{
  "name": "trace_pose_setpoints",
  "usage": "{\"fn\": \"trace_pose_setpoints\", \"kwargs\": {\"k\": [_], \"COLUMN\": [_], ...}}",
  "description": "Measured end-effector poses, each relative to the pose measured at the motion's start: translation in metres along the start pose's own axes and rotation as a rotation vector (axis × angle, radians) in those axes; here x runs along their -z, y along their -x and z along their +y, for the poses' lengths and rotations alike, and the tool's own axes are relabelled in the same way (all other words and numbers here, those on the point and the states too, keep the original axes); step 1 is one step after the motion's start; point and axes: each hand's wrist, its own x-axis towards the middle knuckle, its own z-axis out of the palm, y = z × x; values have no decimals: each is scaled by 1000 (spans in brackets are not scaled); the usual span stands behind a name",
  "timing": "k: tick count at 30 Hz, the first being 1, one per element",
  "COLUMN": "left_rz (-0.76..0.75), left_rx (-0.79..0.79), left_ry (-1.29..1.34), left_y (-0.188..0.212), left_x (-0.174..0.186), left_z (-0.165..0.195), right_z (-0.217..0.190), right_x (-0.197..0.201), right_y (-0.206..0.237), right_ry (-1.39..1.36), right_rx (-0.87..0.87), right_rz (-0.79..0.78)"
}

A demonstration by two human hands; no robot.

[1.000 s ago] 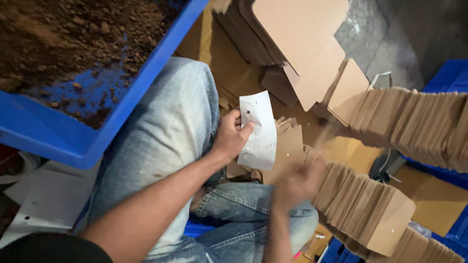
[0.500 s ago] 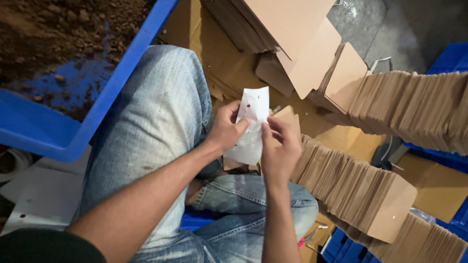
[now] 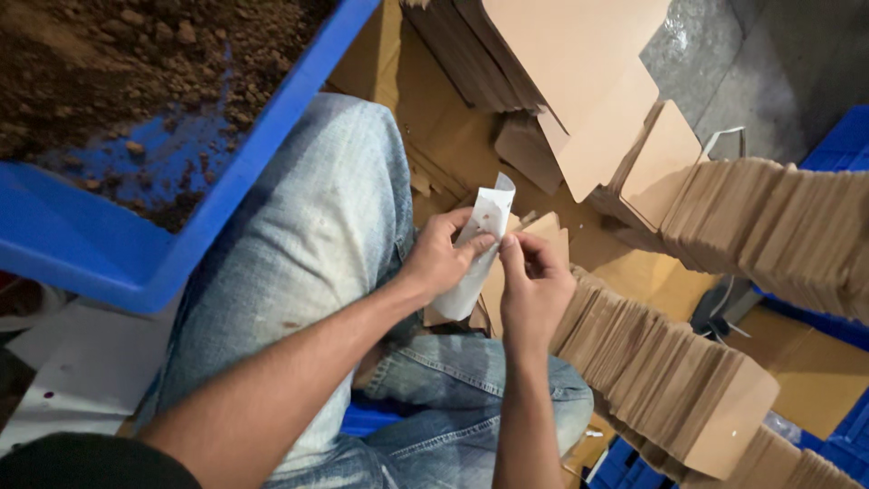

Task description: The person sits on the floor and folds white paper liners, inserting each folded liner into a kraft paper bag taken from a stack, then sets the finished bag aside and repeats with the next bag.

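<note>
The left hand (image 3: 442,258) and the right hand (image 3: 534,285) are both closed on a small white pouch (image 3: 475,244), which is held upright above the person's lap, between the knee and the cardboard rows. The left thumb and fingers pinch the pouch at mid-height from its left side; the right fingertips (image 3: 507,244) meet it at the same height from the right edge. The pouch is narrow, pale and slightly creased, with a faint reddish mark near its upper part; its top corner is folded over. Just right of the pouch, a row of flat brown cardboard pieces (image 3: 670,371) stands on edge, running away to the lower right. A second, longer row (image 3: 778,235) lies further right of the pouch, against blue crates (image 3: 846,140). Above the pouch, larger flat cardboard sheets (image 3: 579,81) lean in a stack. Left of the pouch, beyond the knee in faded jeans (image 3: 299,263), a blue bin (image 3: 136,263) holds loose brown crumbly material (image 3: 100,63). Below the bin, white sheets (image 3: 81,371) lie flat. Under the pouch, the surface is covered with brown cardboard (image 3: 453,145). At the upper right of the pouch, a grey floor (image 3: 751,54) shows, with a wet or glossy patch
</note>
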Motion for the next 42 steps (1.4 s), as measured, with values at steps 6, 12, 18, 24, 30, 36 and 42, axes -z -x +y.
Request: {"fn": "trace_pose_setpoints", "kwargs": {"k": [6, 12, 18, 24, 30, 36, 42], "left_rz": [168, 147, 181, 136, 138, 88, 131], "left_rx": [-33, -23, -62, -21, -5, -29, -76], "left_ry": [-72, -67, -131, -25, -106, 62, -126], "left_y": [-4, -3, -4, -3, -3, -3, 0], "left_x": [1, 4, 6, 4, 4, 2, 3], "left_z": [-6, -6, -4, -4, -9, -10, -2], "right_z": [-41, -114, -110, -115, -108, -26, 81], "right_x": [10, -2, -45, -13, 35, 64, 30], "right_y": [-50, -182, -209, -140, -52, 16, 57], "right_ry": [-130, 214, 932, 850, 430, 433, 456], "right_rx": [56, 696, 931, 1099, 669, 633, 220], "right_rz": [11, 111, 101, -252, 31, 704, 24]}}
